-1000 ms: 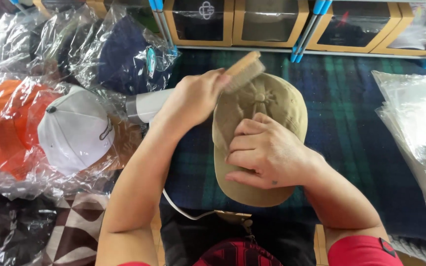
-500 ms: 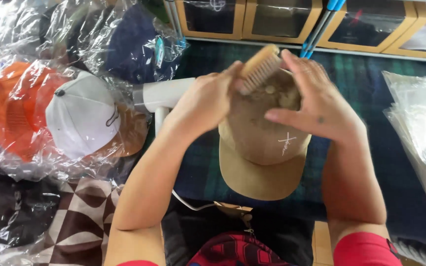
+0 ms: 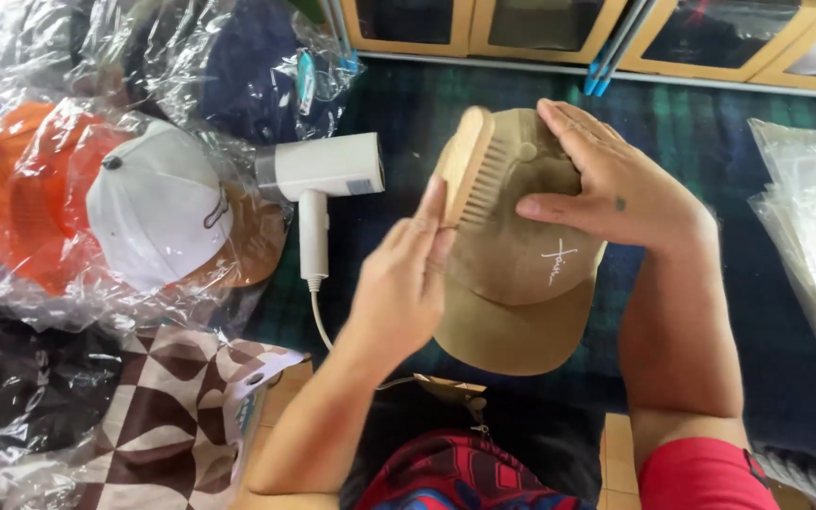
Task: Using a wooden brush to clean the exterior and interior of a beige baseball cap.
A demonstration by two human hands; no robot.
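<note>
Mid-brushing: a tan cap (image 3: 512,274) on the plaid cloth (image 3: 710,151) at 12 o'clock is steadied by the flat, open right hand (image 3: 606,184), a wooden brush (image 3: 472,165) pinched in the left hand (image 3: 403,283) against its crown, 1 brim left unbrushed.

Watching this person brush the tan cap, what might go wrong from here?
1. The left hand grips the wooden brush only at its lower end with its fingertips, so it may slip off the tan cap.
2. The right hand lies right beside the bristles, so a stroke might scrape its fingers.
3. The white hair dryer and its cord lie close to the left forearm; a sweep could snag them.
</note>
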